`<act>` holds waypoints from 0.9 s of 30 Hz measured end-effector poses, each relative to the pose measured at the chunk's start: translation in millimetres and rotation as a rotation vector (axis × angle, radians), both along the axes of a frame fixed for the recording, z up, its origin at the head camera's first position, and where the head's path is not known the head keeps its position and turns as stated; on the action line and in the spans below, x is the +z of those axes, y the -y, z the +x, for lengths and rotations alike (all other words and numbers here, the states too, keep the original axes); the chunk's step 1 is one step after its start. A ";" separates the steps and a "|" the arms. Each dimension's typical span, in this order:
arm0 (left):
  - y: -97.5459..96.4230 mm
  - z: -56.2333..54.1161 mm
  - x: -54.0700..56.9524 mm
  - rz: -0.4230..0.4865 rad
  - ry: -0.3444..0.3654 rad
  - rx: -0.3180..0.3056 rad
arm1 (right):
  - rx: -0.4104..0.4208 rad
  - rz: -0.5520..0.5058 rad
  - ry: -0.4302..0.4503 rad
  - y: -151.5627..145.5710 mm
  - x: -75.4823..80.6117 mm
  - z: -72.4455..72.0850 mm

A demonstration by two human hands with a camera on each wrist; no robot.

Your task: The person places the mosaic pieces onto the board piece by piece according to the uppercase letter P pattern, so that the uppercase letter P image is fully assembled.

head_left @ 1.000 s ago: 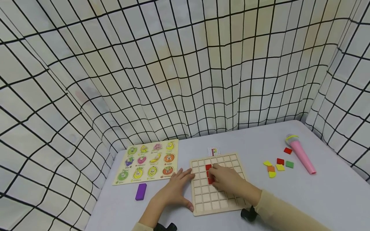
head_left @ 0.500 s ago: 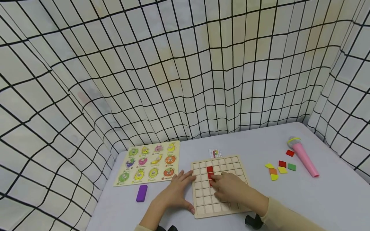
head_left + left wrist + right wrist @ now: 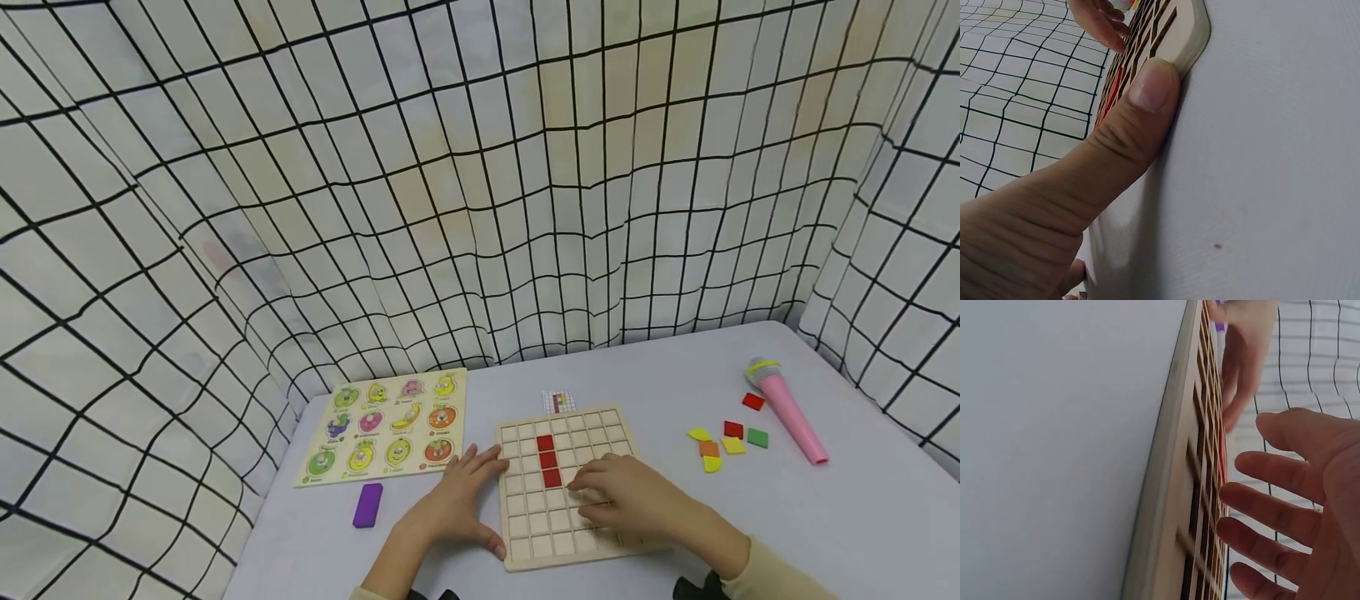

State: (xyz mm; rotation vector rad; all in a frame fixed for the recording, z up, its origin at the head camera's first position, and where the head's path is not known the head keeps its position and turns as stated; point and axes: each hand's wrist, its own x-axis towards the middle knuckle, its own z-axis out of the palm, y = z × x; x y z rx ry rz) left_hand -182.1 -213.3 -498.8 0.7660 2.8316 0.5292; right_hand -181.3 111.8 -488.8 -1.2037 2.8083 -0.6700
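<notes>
A wooden grid board lies on the table with three red square tiles set in one column of its cells. My left hand rests at the board's left edge, thumb and fingertips touching the rim. In the left wrist view the thumb presses on the board's corner. Over the right part of the board hovers my right hand, fingers loosely bent and holding nothing. The right wrist view shows its fingers spread apart beside the grid. A small printed pattern card lies just behind the board.
Loose tiles lie to the right: red, green, orange and yellow. A pink toy microphone lies beyond them. At the left are a fruit picture board and a purple block. Netted cloth walls enclose the table.
My right hand has let go of the lowest red tile and drawn back to the right, uncovering all three red tiles. The left hand stays at the board's edge.
</notes>
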 end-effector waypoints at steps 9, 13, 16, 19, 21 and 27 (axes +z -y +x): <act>-0.1 1.3 -1.2 0.000 0.006 0.006 | -0.210 0.001 -0.144 -68.0 6.3 -7.1; -0.2 1.4 -1.2 -0.005 0.007 0.008 | -0.317 0.054 -0.163 -101.3 10.5 -10.7; -1.1 1.8 -1.0 -0.002 0.012 0.005 | -0.385 0.125 -0.104 -125.4 11.4 -12.0; -1.4 2.2 -0.7 -0.002 0.012 0.001 | -0.420 0.188 -0.064 -144.1 10.5 -13.9; -1.2 2.4 -0.2 -0.002 0.011 0.000 | -0.413 0.207 -0.081 -153.0 9.3 -15.8; -0.1 2.4 0.4 0.001 0.009 0.002 | -0.378 0.209 -0.119 -165.1 5.8 -21.9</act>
